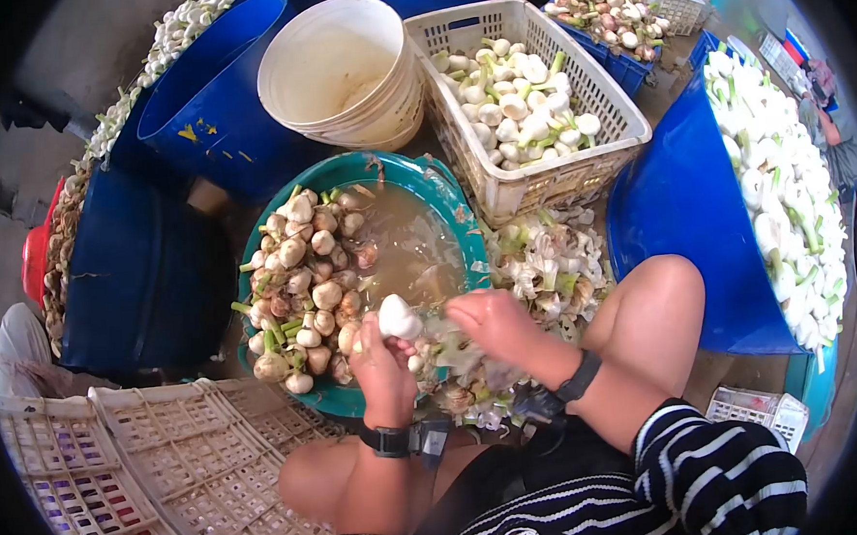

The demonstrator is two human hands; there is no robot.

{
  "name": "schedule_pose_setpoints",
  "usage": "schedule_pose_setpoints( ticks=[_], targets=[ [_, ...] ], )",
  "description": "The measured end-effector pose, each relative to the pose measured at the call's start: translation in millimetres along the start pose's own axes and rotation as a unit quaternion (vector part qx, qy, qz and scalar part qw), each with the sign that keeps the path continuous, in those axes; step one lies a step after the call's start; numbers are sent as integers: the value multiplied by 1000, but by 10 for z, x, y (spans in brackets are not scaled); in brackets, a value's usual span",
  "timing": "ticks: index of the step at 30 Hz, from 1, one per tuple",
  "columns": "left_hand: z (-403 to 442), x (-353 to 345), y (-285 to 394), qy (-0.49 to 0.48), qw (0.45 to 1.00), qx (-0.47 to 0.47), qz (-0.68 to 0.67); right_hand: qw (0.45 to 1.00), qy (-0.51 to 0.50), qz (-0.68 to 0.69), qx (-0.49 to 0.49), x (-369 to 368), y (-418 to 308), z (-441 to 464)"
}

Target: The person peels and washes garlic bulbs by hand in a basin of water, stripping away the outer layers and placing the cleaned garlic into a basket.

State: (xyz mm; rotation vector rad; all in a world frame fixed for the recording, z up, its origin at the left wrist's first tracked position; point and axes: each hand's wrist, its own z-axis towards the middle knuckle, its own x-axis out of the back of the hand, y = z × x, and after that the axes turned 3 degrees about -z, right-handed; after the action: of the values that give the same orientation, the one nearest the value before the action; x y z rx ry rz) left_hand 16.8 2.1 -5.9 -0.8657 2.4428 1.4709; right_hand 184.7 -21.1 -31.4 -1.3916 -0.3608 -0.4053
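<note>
My left hand [383, 365] grips a smooth white garlic bulb [398, 317] over the near side of a green tub [472, 236]. To its right, my right hand [497, 324] is closed, fingertips pressed together and a little apart from the bulb. Whatever those fingertips hold, if anything, is blurred. Unpeeled garlic bulbs [297, 260] with brownish skins and green stem stubs are heaped on the tub's left side. Murky water [403, 245] with floating skins fills the rest. Loose garlic skins [550, 266] lie piled beside the tub, near my right hand.
Behind the tub stand a white bucket [336, 69] and a plastic crate [531, 180] of peeled bulbs. A large blue barrel [678, 225] heaped with white garlic is on the right. More blue barrels [217, 114] stand at left. Slatted crates [167, 456] sit beside my left leg.
</note>
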Motion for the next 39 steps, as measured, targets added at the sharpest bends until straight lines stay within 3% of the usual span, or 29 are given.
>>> schedule_pose_setpoints(
  ticks=[1,2,3,5,6,8,9,10,11,12,13,14,16,18,20,21,23,24,25,26,28,30,32,34,35,36,37,38,39],
  targets=[
    [25,57,50,-15,994,72,-75,978,-107,-176,-16,121,176,-56],
    [41,88,69,-10,995,69,-76,914,-208,-346,-28,185,237,-75],
    [58,110,72,-6,994,83,-70,914,-213,-345,-25,182,254,-97],
    [88,139,-2,-1,993,100,-61,953,-7,-294,70,238,177,-165],
    [79,120,-42,0,993,104,-60,953,-8,-296,66,176,114,-167],
    [56,71,-100,1,996,92,-21,996,-28,64,-58,-120,-108,-71],
    [42,55,-98,-14,996,85,20,996,-26,64,-58,-239,-179,-19],
    [24,49,-99,-15,996,84,22,979,-27,181,-93,-363,-238,38],
    [4,55,-99,-59,994,39,77,946,-31,296,-124,-440,-255,82],
    [-11,68,-89,-100,986,-7,130,946,-37,298,-120,-441,-189,140],
    [-40,82,-54,-96,991,-47,82,845,-69,469,-247,-391,-69,232],
    [-47,52,91,-78,993,-66,53,697,-97,611,-363,-321,44,350],
    [33,169,387,-31,992,-115,-34,568,-75,800,-176,151,-64,693],
    [116,271,587,84,981,-164,-67,601,123,779,-129,369,-386,939],
    [173,269,633,126,974,-165,-92,635,40,750,-181,-92,42,1186],
    [190,242,603,130,976,-142,-105,644,-111,745,-136,-525,343,1235],
    [232,239,514,113,980,-103,-128,784,-237,516,-251,-1582,620,1019],
    [262,243,471,102,983,-100,-116,880,-320,261,-234,-2016,717,906],
    [282,225,451,117,982,-103,-104,956,-248,145,-65,-2692,902,724],
    [293,218,434,132,982,-105,-89,912,-301,-66,-269,-2284,384,678],
    [335,285,393,146,980,-118,-69,899,-319,-64,-292,-2289,357,664],
    [412,433,346,188,975,-112,-38,904,-330,32,-271,-2516,689,639],
    [486,624,260,155,985,-76,-19,922,-333,73,-181,-2168,624,529],
    [404,485,269,139,990,-8,3,987,-137,-80,-28,-1575,194,434],
    [352,422,238,122,990,61,31,986,-140,-89,-29,-1359,68,396],
    [356,433,180,66,991,114,28,992,-59,-92,57,-1163,-41,365],
    [375,427,127,43,995,79,46,985,26,-92,144,-990,-129,350],
    [392,408,100,17,997,42,65,984,31,-99,144,-812,-203,364],
    [399,388,113,-15,997,39,63,996,-82,1,26,-634,-262,385]
  ],
)
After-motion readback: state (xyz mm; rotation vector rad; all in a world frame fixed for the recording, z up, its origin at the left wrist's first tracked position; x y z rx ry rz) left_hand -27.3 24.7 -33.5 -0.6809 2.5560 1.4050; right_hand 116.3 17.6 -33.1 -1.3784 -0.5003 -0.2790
